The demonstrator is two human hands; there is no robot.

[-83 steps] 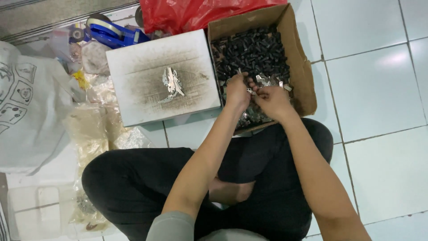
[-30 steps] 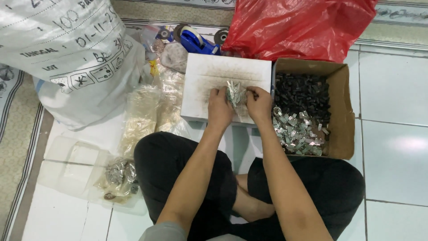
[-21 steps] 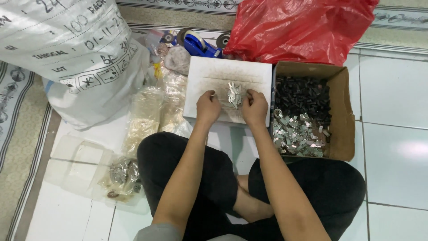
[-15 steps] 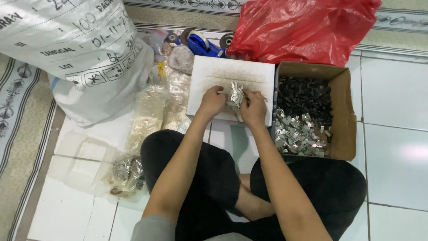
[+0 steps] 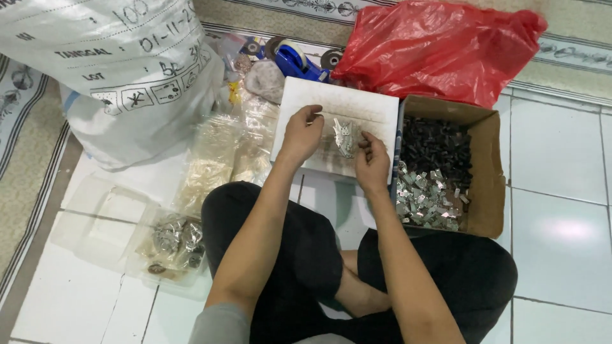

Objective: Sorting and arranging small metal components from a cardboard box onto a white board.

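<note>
I sit cross-legged on a tiled floor. A small heap of shiny metal clips (image 5: 345, 135) lies on a white box lid (image 5: 370, 108) in front of me. My left hand (image 5: 302, 134) hovers over the lid just left of the heap, thumb and forefinger pinched on something too small to make out. My right hand (image 5: 371, 163) rests at the heap's right edge, fingertips touching the clips. To the right stands an open cardboard box (image 5: 486, 172) holding black parts (image 5: 437, 143) at the back and silver clips (image 5: 422, 197) at the front.
A red plastic bag (image 5: 440, 48) lies behind the box. A large white woven sack (image 5: 121, 70) stands at the left. Clear plastic bags (image 5: 220, 156), a blue tape dispenser (image 5: 294, 60) and a clear tray with metal pieces (image 5: 171, 239) sit nearby. Carpet borders the tiles.
Both hands came from the cardboard box to the white lid, where a heap of clips now lies. Over the last second they have drawn slightly apart over it.
</note>
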